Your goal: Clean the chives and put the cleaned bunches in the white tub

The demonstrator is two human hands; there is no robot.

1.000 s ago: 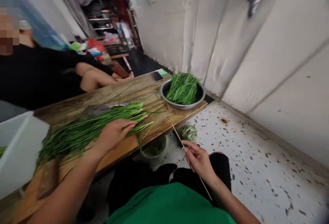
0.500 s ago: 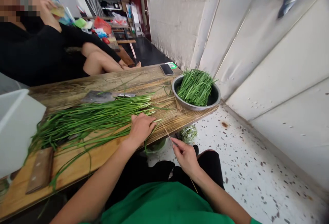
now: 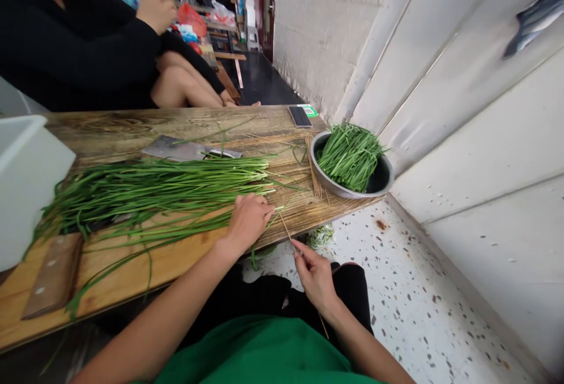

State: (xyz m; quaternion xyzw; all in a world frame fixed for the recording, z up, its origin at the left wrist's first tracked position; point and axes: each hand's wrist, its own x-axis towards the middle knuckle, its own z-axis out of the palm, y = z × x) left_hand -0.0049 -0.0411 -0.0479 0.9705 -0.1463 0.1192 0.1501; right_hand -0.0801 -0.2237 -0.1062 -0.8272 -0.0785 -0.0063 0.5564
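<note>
One stick [image 3: 286, 227] in right hand [image 3: 316, 275], tip now nearer stalks [image 3: 176, 181], left hand [image 3: 250, 218]

The person wears a plain green top [image 3: 264, 349] — one solid, fairly deep shade, its cloth softly creased and rounded across the front. Below it come black bottoms [image 3: 264, 296], dark all over, though their full length can't be told. The slim forearms [image 3: 176, 307] are bare to the wrists, and the left hand [image 3: 250, 219] and right hand [image 3: 315, 275] are bare too — nails too small to make out.
</note>
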